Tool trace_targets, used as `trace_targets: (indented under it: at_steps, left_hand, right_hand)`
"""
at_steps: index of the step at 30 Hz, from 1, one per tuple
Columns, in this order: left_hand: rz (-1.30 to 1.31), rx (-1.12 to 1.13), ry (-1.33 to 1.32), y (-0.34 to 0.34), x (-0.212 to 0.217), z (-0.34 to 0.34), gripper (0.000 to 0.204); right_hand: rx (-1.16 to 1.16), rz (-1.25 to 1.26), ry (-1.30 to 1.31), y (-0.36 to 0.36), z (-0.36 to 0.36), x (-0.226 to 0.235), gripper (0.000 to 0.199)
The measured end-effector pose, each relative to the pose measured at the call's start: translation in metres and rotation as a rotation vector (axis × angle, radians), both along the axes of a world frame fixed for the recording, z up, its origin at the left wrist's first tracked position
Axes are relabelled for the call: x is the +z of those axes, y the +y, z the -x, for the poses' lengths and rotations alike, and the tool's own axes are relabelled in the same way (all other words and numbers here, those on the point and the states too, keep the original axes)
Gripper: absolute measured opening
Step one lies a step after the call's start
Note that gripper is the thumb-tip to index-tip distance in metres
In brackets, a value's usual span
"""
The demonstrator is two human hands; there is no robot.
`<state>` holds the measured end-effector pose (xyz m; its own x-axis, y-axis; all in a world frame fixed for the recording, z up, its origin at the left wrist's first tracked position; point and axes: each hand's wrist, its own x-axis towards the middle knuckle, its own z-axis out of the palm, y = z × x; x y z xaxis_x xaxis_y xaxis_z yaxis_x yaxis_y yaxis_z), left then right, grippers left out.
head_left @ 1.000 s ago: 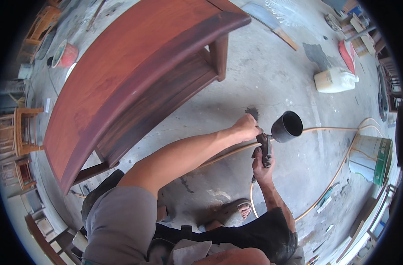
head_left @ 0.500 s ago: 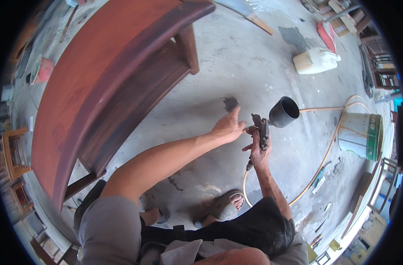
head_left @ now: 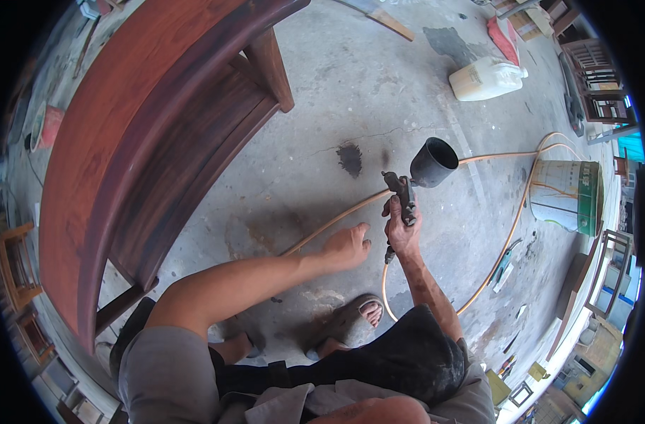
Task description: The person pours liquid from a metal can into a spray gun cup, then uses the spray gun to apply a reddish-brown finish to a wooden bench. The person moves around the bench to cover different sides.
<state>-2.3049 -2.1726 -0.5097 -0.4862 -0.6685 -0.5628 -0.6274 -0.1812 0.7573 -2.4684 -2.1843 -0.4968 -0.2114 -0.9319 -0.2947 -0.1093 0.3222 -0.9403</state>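
My right hand is wrapped round the grip of a dark spray gun, held above the concrete floor. A black cup is attached at the gun's side, its round mouth facing up. From the base of the grip hangs a thin orange-tan hose. My left hand is just left of the gun and apart from it, fingers loosely bent, thumb and forefinger apart, with nothing visible in it. Left of my arm stands a large reddish-brown wooden furniture piece with a broad curved panel and a darker inner board.
The hose loops across the floor on the right, near a white-and-green bucket. A whitish jug lies farther back. A teal-handled tool rests by the hose. Wooden frames line the left side; a red bucket stands beyond the furniture.
My left hand has drawn back from beside the gun, toward me and to the left. The spray gun stays in my right hand. The whole view has shifted slightly, and more hose shows.
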Motion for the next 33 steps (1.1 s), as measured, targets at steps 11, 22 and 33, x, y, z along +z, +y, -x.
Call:
trace_targets:
  at_steps: [11, 22, 33]
  left_hand:
    - [0.005, -0.005, 0.056, 0.017, -0.011, 0.005, 0.048]
    - [0.068, 0.115, 0.086, 0.011, -0.003, 0.008, 0.035]
    - [0.984, -0.216, 0.401, -0.083, 0.047, 0.009, 0.024]
  right_hand:
    - [0.034, 0.089, 0.058, 0.002, 0.008, -0.014, 0.046]
    - [0.063, 0.055, 0.044, 0.005, 0.008, -0.017, 0.045]
    - [0.176, 0.286, 0.193, 0.013, 0.010, -0.027, 0.035]
